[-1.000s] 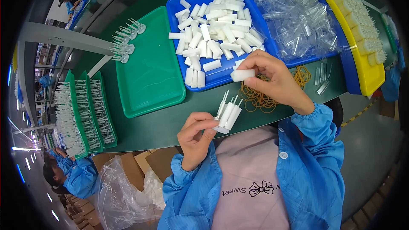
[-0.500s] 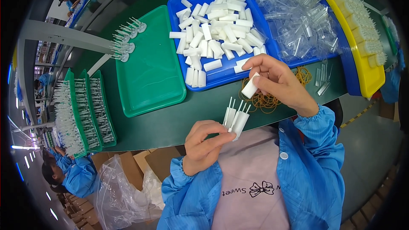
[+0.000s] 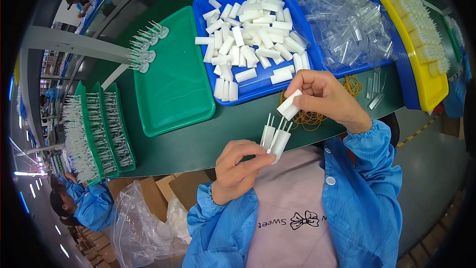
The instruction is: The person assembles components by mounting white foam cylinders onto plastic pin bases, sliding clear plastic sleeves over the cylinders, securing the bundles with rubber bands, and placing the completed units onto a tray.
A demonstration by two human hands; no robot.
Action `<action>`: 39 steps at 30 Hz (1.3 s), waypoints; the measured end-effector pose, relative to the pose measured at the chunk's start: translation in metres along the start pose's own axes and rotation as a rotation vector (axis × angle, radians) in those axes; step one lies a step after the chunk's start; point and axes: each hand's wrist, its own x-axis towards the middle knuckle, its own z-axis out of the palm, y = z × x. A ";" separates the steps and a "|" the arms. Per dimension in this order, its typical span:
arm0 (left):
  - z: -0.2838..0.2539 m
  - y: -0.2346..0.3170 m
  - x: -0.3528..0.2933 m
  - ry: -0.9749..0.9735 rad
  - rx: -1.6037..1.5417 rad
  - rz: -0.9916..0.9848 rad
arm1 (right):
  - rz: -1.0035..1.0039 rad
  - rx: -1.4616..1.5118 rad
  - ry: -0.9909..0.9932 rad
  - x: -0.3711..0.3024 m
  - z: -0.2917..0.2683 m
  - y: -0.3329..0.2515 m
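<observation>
Above my lap, my left hand (image 3: pixel 238 169) pinches the lower ends of a small bunch of thin white sticks (image 3: pixel 283 123). White tubes (image 3: pixel 280 144) sit around some of these sticks, and the stick tips poke out at the top. My right hand (image 3: pixel 331 100) grips one loose white tube (image 3: pixel 289 106) between thumb and fingers. This tube is tilted, its lower end right at the tips of the sticks. Whether a tip has entered it, I cannot tell. My fingers hide the bottoms of the sticks.
A blue tray (image 3: pixel 238 94) holds many white tubes; another has clear plastic sleeves (image 3: pixel 347 25). Rubber bands (image 3: pixel 310 119) lie behind my right hand. A green tray (image 3: pixel 173 89) stands left, beside racks of white sticks (image 3: pixel 101 134). A yellow tray (image 3: pixel 421 69) is far right.
My right hand has moved slightly down with the white tube, bringing it from above the sticks to their tips. My left hand has hardly moved.
</observation>
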 end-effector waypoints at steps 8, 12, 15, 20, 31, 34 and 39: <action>0.000 -0.001 0.005 -0.051 0.015 0.009 | 0.062 0.051 -0.090 0.002 -0.002 0.000; 0.000 -0.002 0.008 -0.060 0.013 0.019 | 0.071 -0.022 -0.161 0.007 -0.002 0.003; -0.002 -0.003 0.010 -0.064 0.078 0.051 | 0.057 -0.088 -0.170 0.010 -0.006 0.002; -0.003 -0.004 0.012 -0.081 0.083 0.067 | 0.065 -0.180 -0.196 0.013 -0.007 -0.004; -0.005 -0.003 0.015 -0.074 0.048 0.028 | 0.113 -0.152 -0.284 0.009 0.007 -0.007; -0.002 0.001 0.011 -0.016 0.034 -0.015 | -0.051 -0.252 -0.274 0.008 0.011 -0.002; 0.008 -0.004 0.001 0.178 -0.087 -0.090 | -0.016 -0.225 -0.274 0.003 0.025 0.007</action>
